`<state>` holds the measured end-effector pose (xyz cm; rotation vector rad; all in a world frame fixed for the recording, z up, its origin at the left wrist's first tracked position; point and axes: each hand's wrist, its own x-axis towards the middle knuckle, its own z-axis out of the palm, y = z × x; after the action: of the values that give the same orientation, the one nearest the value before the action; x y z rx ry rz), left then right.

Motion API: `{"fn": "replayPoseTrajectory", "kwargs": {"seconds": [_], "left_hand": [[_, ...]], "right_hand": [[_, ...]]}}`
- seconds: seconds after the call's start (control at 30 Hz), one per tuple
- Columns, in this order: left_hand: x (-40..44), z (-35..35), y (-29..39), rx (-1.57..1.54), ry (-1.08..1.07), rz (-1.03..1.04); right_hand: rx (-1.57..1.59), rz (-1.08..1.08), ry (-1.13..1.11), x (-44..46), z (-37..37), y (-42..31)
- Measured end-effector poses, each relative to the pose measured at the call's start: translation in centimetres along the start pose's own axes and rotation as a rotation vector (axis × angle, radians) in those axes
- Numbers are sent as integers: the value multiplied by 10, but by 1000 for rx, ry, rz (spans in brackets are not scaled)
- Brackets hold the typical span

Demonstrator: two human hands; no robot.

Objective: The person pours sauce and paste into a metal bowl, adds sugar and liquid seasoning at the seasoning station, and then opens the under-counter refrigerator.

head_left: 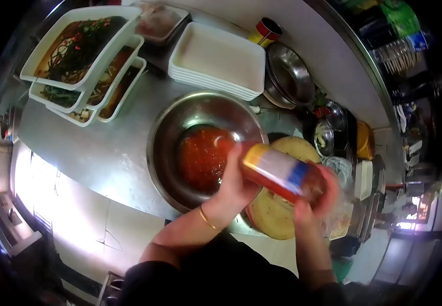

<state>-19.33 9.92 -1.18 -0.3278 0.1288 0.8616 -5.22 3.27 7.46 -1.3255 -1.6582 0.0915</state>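
A bottle of red sauce (pixel 274 171) with a white, yellow and blue label is held tilted, its mouth down over a large steel mixing bowl (pixel 162 122). My left hand (pixel 234 183) wraps round the bottle near its neck. At the base end, my right hand (pixel 320 194) grips the bottle; its fingers are partly blurred. Red sauce (pixel 200 158) with small bits in it covers the bottom of the bowl. Beneath the bottle, a round yellowish board (pixel 272 219) lies beside the bowl, partly hidden by my hands.
Stacked white trays of food (pixel 78 51) stand at the upper left. Behind the bowl is a pile of white trays (pixel 218 56), with steel bowls (pixel 290 74) and a yellow-red can (pixel 265 32) to its right. The steel counter (pixel 103 158) has its edge on the near left.
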Motion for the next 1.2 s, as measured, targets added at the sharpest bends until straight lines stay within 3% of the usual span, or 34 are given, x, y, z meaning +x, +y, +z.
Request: {"fn": "replayPoseTrajectory", "kwargs": {"seconds": [0.1, 0.17, 0.27, 0.3, 0.33, 0.37, 0.43, 0.5, 0.67, 0.77, 0.8, 0.87, 0.97, 1.07, 1.1, 1.13, 1.2], "left_hand": [[-5, -6, -8, -100, 86, 21], [-21, 13, -9, -62, -80, -28], [-37, 32, -30, 82, -162, 276], [-42, 41, -28, 209, -201, 358], [-34, 35, -21, 132, -162, 235], [-22, 22, -11, 61, -113, 108], [0, 6, 5, 26, -89, 50], [-6, 11, -6, 86, 45, 142], [-47, 49, -32, 209, -201, 215], [-29, 27, -22, 75, -51, 19], [-28, 26, -19, 91, -62, 18], [-42, 37, -25, 197, -72, 127], [-58, 36, -38, 169, -91, 87], [-42, 30, -32, 114, -63, 8], [-31, 16, -27, 109, -32, 14], [-39, 17, -31, 147, -1, 43], [-49, 17, -37, 200, 4, 123]], "right_hand": [[98, -38, 85, 4, 18, 10], [117, -64, 110, -2, 4, -2], [99, -168, 164, -7, -23, -30], [9, -225, 82, -3, -20, -33], [-82, -274, 0, 3, -14, -37], [-119, -188, -38, 1, -3, -33], [-47, -46, -94, 2, 12, -11], [26, -27, 60, -5, 16, -7], [109, -435, 107, -2, -16, -46], [-296, -134, -86, -15, -26, -50], [-125, -24, 122, -11, -2, -39], [20, -310, 249, -17, -3, -30], [43, -425, 156, -21, -27, -70], [-54, -211, -52, -27, -38, -65], [-127, -87, -50, -31, -32, -45], [33, -30, 53, -33, -21, -34], [184, -205, 88, -40, -17, -32]]}}
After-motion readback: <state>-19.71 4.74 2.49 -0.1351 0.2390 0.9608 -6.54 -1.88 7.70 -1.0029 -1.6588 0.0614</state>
